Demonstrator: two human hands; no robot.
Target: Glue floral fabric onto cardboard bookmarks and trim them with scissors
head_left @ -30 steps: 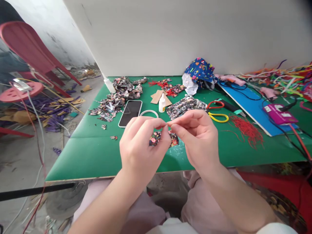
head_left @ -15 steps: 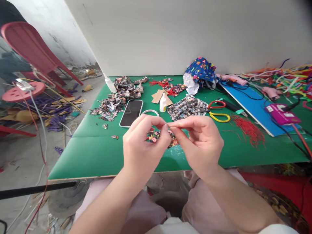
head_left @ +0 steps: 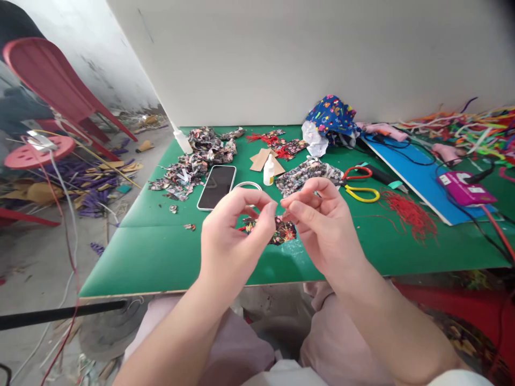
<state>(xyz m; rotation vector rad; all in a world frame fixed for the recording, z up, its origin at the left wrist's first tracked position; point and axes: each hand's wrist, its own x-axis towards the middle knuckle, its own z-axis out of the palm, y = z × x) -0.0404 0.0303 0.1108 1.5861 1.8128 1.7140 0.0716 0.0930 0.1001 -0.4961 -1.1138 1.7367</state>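
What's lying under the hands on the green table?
A dark floral fabric piece lies on the green table below the left hand and right hand. Its left part is covered by the fingers.

No writing can be read anywhere here. The pink device at the right of the green surface carries a white label, but its print is too small and blurred to make out. The small white bottle near the phone shows no legible label, and the phone's screen is dark. The patterned fabric scraps bear only flowers and shapes, no letters.
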